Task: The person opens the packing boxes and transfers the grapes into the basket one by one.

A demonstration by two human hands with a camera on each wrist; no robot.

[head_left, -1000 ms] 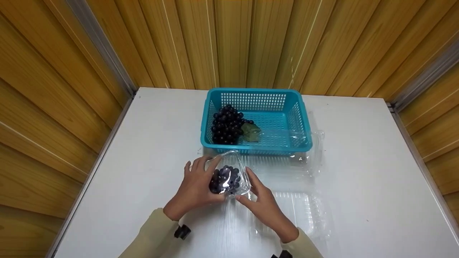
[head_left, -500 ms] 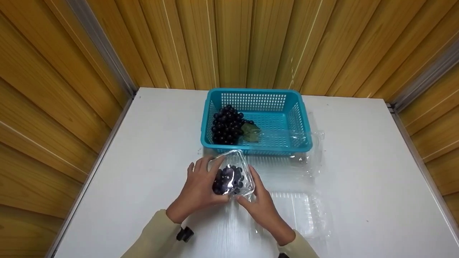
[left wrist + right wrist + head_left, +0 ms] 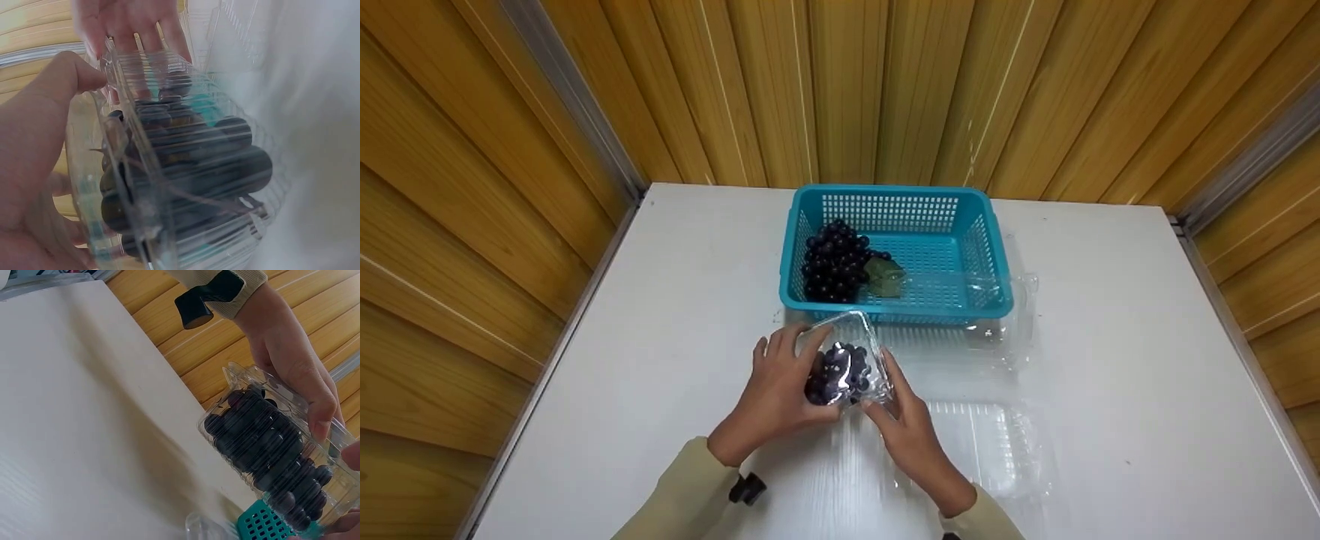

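In the head view, a clear plastic clamshell box (image 3: 879,384) with dark grapes (image 3: 840,372) inside is held between both hands, just in front of the basket. My left hand (image 3: 775,390) grips its left side, thumb at the near edge and fingers over the top. On the right corner, my right hand (image 3: 913,431) holds the box with thumb and fingers. The left wrist view shows the dark grapes (image 3: 202,163) and a thin stem through the ribbed wall. From the right wrist, the box (image 3: 270,444) appears tilted, its lid lying over the fruit.
A teal basket (image 3: 934,251) behind the hands contains a bunch of dark grapes (image 3: 834,262) and a green leaf (image 3: 885,277). Clear plastic packaging (image 3: 1020,337) lies by its near right corner. Another clear container (image 3: 975,442) rests on the white table (image 3: 1125,360) beside the right hand.
Both hands and the box have shifted slightly right. My right thumb has moved up from below the box's near corner onto its edge.
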